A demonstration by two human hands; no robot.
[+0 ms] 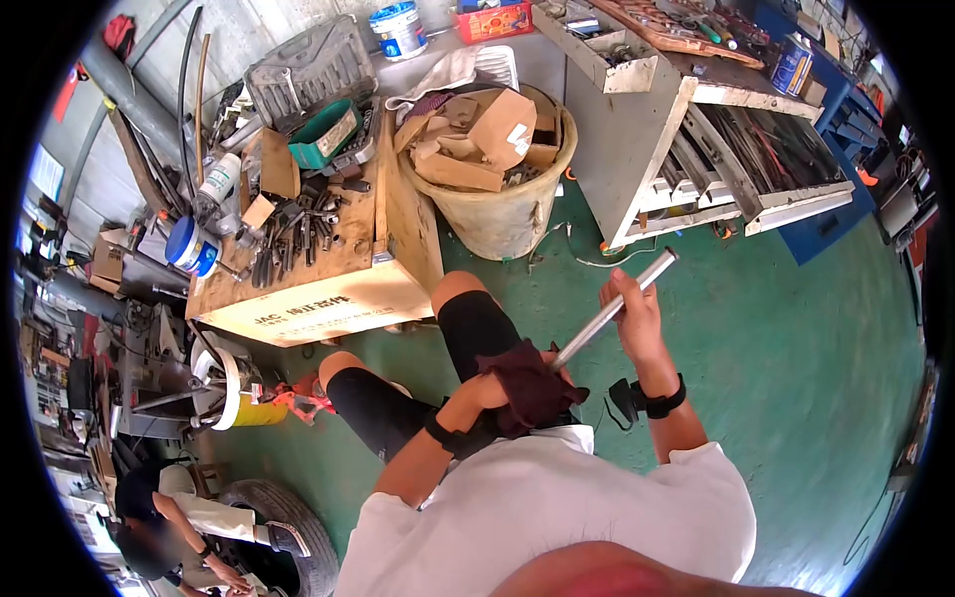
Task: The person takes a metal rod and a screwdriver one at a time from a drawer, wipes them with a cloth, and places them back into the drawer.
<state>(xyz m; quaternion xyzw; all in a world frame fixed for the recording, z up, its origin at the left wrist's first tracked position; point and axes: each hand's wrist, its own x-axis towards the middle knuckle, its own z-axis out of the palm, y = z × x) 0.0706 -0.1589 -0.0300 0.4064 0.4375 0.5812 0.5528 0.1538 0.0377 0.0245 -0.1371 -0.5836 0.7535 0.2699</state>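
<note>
A metal rod (612,310) slants up and to the right in front of my body. Its lower end goes into a dark red cloth (524,390) near my lap. My left hand (497,390) is mostly covered by that cloth, and its fingers are wrapped in it around the rod's lower part. Near the rod's upper end is my right hand (635,316), its fingers curled closed against the rod. Both wrists wear black straps.
A wooden crate (318,308) holds sockets and tools at the left. Beside it stands a bin (497,214) of cardboard. A metal cabinet (622,149) has open drawers. At the lower left, a person (189,517) sits by a tire (308,532).
</note>
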